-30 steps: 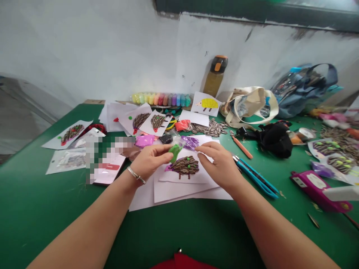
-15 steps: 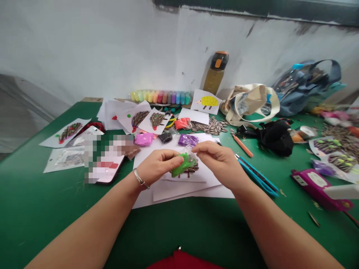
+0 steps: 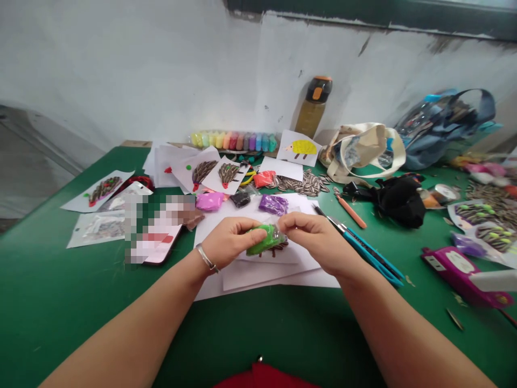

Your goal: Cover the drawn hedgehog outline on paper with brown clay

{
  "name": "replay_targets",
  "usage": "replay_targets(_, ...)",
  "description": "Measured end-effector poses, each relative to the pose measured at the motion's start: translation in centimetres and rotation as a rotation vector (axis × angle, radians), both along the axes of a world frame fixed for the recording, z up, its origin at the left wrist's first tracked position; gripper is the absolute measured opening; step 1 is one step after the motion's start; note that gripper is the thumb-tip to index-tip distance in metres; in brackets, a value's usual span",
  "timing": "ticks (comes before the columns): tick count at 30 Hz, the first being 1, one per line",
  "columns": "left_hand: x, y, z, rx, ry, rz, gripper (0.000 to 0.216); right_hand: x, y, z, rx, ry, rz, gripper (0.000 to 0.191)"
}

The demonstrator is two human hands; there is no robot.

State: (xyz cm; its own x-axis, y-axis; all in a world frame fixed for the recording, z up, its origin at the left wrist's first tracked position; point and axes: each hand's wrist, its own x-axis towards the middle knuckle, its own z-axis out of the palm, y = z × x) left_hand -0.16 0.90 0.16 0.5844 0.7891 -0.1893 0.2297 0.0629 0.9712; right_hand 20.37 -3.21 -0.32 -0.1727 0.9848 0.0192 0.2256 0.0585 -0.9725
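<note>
Over the white sheets (image 3: 266, 276), my left hand (image 3: 232, 241) pinches a clear packet of green modelling clay (image 3: 260, 245) between thumb and fingers. The fingers of my right hand (image 3: 313, 237) are closed on the clear plastic at the packet's right end. Partly hidden beneath the packet lies a sheet with a seed picture (image 3: 279, 250). Just beyond my hands are packets of purple clay (image 3: 273, 204), black clay (image 3: 240, 199) and pink clay (image 3: 209, 201).
Blue-handled scissors (image 3: 371, 256) and an orange pen-like tool (image 3: 350, 209) lie right of my hands. A phone (image 3: 163, 250) rests at left. Behind are loose sunflower seeds (image 3: 309, 183), hedgehog pictures, and a bottle (image 3: 313, 110). A magenta device (image 3: 460, 275) sits at far right.
My right fingers have shifted slightly onto the packet's clear end, and the packet has tilted flatter. My left hand keeps its hold. The whole view has moved a little.
</note>
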Motion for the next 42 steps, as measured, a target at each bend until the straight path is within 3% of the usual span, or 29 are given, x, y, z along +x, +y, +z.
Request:
replay_targets(3,0.1,-0.1,0.2,0.007,0.007,0.000,0.028,0.0,0.1,-0.4,0.068,0.077,0.028,0.015)
replay_targets(7,0.0,0.0,0.2,0.008,-0.011,-0.003,0.029,-0.3,0.1,-0.7,0.201,-0.018,-0.037,0.016)
replay_targets(10,0.0,-0.1,0.2,0.007,-0.016,-0.019,0.030,-0.6,0.0,-0.6,0.199,-0.061,-0.042,0.017)
replay_targets(18,0.1,-0.3,-0.1,-0.066,-0.054,-0.072,0.028,-0.7,-0.1,0.0,0.161,-0.106,0.135,0.013)
replay_targets(29,0.4,-0.6,-0.7,-0.174,-0.181,-0.015,0.026,-0.5,-0.3,0.1,0.393,-0.272,0.103,0.016)
replay_targets(37,0.6,-0.7,-0.5,-0.069,-0.148,0.029,0.026,0.0,-0.1,0.2,0.225,-0.083,0.135,0.009)
replay_targets(42,0.5,-0.7,-0.6,-0.087,-0.172,0.094,0.028,0.4,0.0,0.1,0.069,0.139,0.102,0.007)
